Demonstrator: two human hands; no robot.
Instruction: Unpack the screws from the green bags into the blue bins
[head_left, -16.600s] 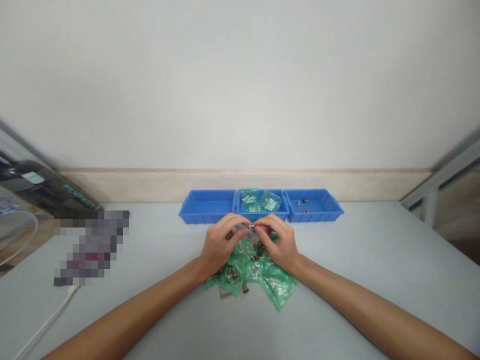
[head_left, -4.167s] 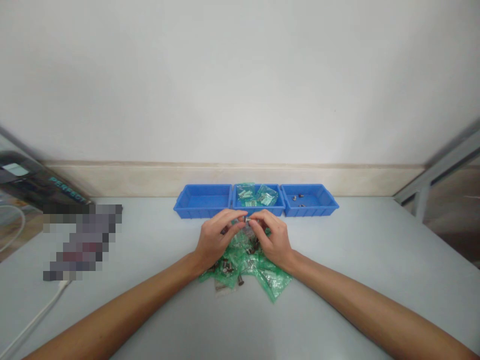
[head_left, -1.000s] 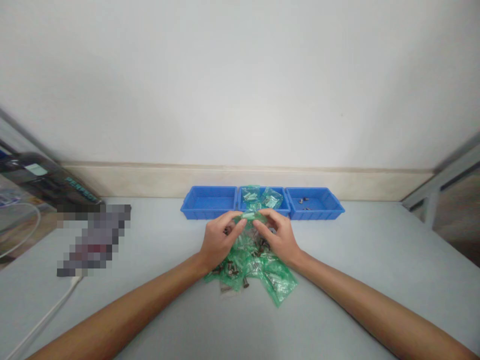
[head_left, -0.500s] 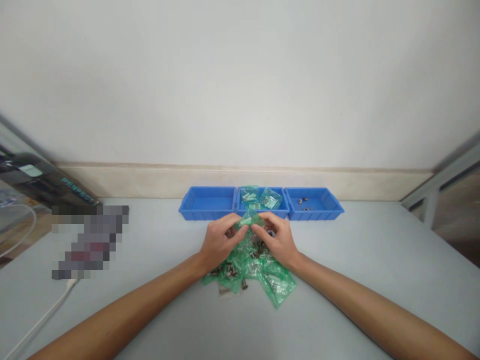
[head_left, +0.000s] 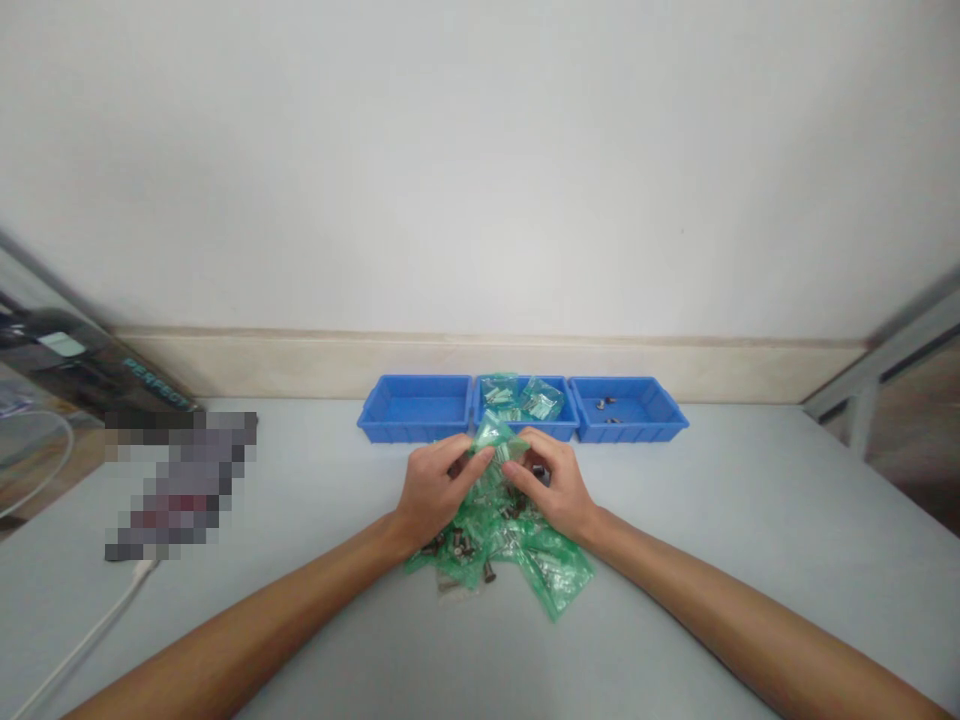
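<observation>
My left hand (head_left: pixel 439 485) and my right hand (head_left: pixel 555 485) both pinch a small green plastic bag (head_left: pixel 493 432) between thumbs and fingers, one at each side. Light, slim pieces show through its film; their kind is too small to tell. Below the hands lies a pile of more green plastic bags (head_left: pixel 555 572) with metal parts in and among them. Dark screws (head_left: pixel 461 543) show at the pile's left, and one loose screw (head_left: pixel 490 573) lies at its front edge. My fingertips hide part of the held bag and of the pile.
Three blue trays stand in a row behind my hands: the left tray (head_left: pixel 420 432), the middle tray (head_left: pixel 571 405) with green bags in it, and the right tray (head_left: pixel 634 432) with several small metal pieces. A blurred-out device (head_left: pixel 184 490) with a white cable (head_left: pixel 86 635) lies left.
The held bag's top now stands up higher between my fingers, and its contents show lower in it. Both hands stay almost in place.
</observation>
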